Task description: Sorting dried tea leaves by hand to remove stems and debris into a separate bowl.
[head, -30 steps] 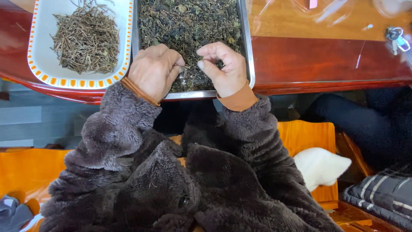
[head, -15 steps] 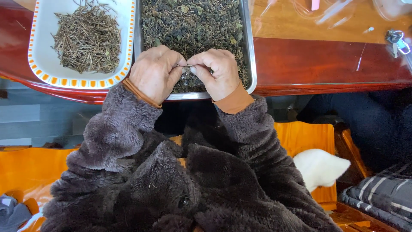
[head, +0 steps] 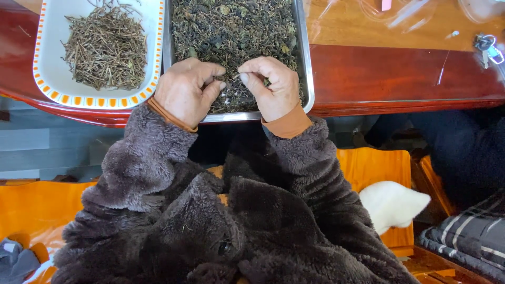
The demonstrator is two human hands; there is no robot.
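Note:
A metal tray at the table's near edge is heaped with dark dried leaves. Both hands hover over its near end. My left hand has its fingers curled, the fingertips pinched on a small bit of dried leaf. A short gap away, my right hand is pinching the other end of a thin stem between thumb and forefinger. The piece itself is tiny and partly hidden by the fingers. Fuzzy dark sleeves with orange cuffs cover both wrists.
A white dish with an orange patterned rim sits left of the tray and holds a pile of dry stems. The red wooden table runs to the right, with keys near its far right. Another person's dark-clothed legs are at right.
The hands came together half a second ago with fingertips touching, and have now drawn slightly apart over the leaves. The tray and dish have not moved.

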